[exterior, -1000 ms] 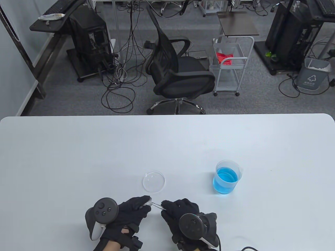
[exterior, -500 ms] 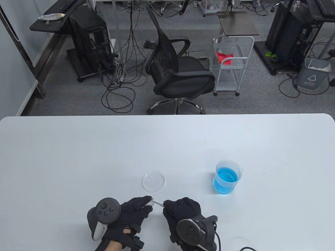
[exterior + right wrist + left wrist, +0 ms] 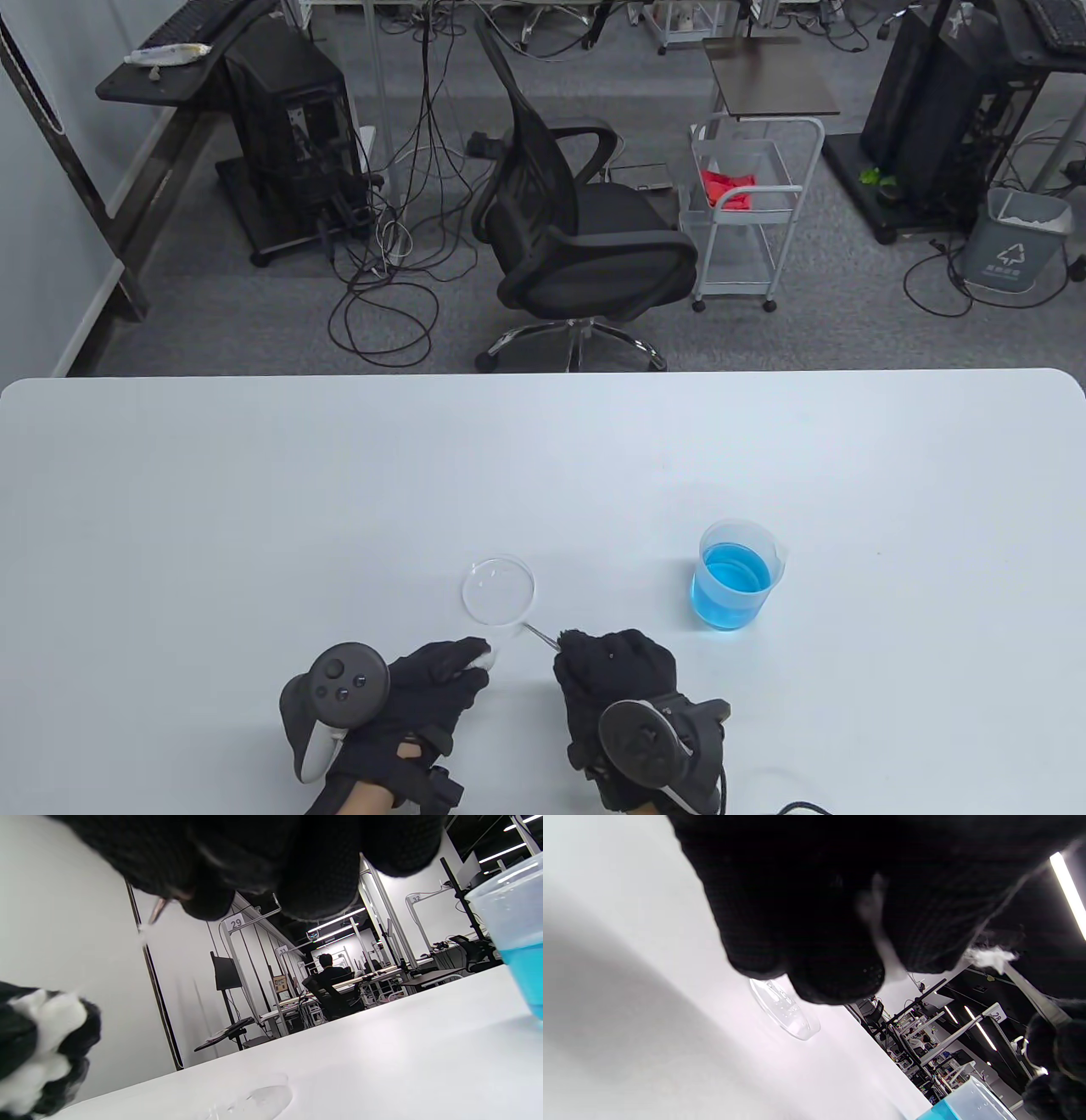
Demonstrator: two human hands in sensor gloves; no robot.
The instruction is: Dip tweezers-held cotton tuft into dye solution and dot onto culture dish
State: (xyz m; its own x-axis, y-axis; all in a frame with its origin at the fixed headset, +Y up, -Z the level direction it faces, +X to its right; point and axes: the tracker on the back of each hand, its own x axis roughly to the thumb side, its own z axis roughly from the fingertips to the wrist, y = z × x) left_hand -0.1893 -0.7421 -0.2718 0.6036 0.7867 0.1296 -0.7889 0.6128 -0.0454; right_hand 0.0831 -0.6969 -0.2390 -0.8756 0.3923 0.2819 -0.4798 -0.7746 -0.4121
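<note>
My left hand (image 3: 462,666) rests on the table and holds a white cotton wad (image 3: 482,655) in its fingertips. The wad also shows in the right wrist view (image 3: 42,1027). My right hand (image 3: 573,649) pinches metal tweezers (image 3: 539,634) whose tip points at the near edge of the clear culture dish (image 3: 499,590). In the left wrist view the tweezers (image 3: 1031,993) carry a small cotton tuft (image 3: 988,957) at their tip, clear of the wad. A clear beaker of blue dye (image 3: 736,577) stands right of the dish.
The white table (image 3: 254,509) stretches wide to the left and far side. Behind its far edge stand an office chair (image 3: 585,229), a white cart (image 3: 747,212) and a grey bin (image 3: 1014,246). A cable (image 3: 797,806) lies near my right wrist.
My right hand has drawn the tweezers away from the wad in my left hand, moving right and toward the dish. My left hand has hardly moved.
</note>
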